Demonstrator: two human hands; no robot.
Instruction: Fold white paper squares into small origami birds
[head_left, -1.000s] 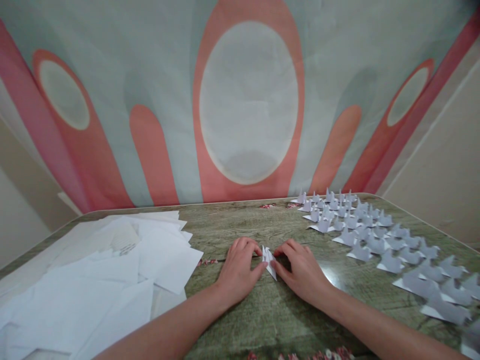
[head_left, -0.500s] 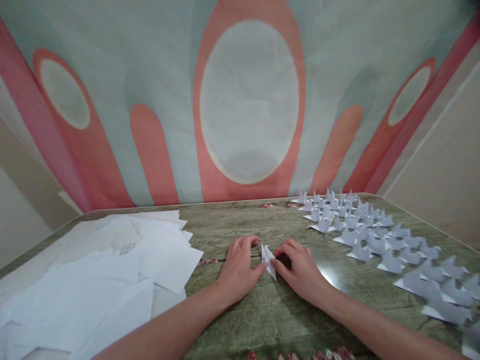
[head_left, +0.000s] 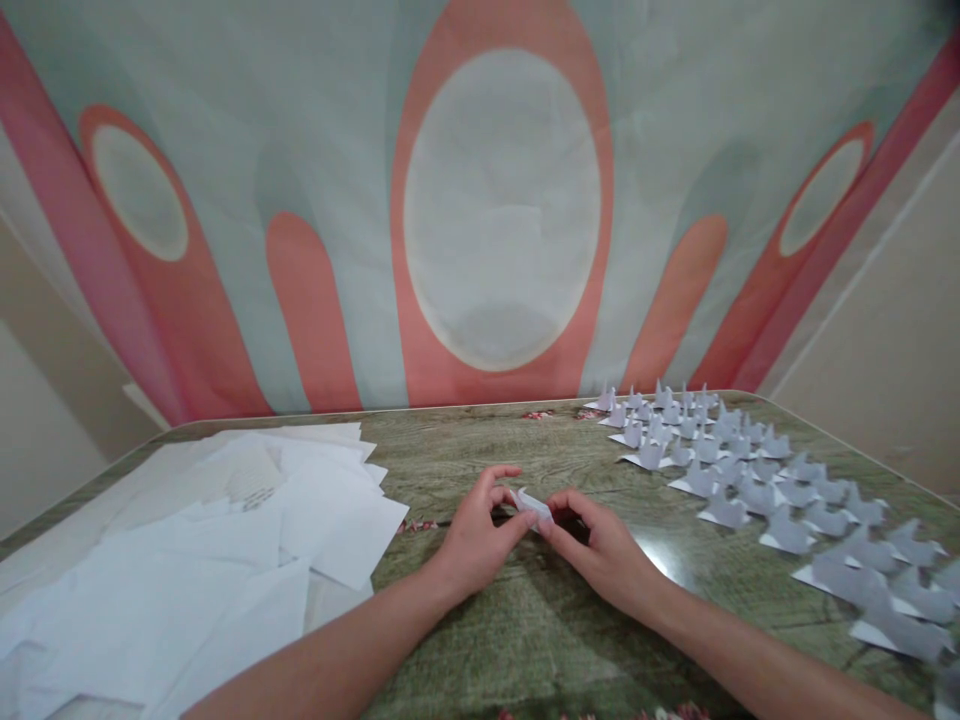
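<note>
A small folded white paper bird [head_left: 533, 505] is held between my two hands, over the middle of the table. My left hand [head_left: 484, 525] pinches its left side with the thumb, while the index finger stretches out above. On the other side, my right hand [head_left: 589, 533] grips the bird's right end between thumb and curled fingers. The bird's narrow tip points up and to the left. Part of its lower body is hidden behind my thumbs.
Loose white paper sheets [head_left: 187, 560] lie in an overlapping heap on the left of the wood-patterned table [head_left: 450, 440]. Several rows of finished folded paper birds [head_left: 787, 530] stand along the right. Behind the table hangs a pink and grey-green patterned backdrop [head_left: 360, 250].
The paper bird has turned from nearly upright to a flatter slant, with its side now showing. My left thumb has moved up onto it, and both hands stay close together.
</note>
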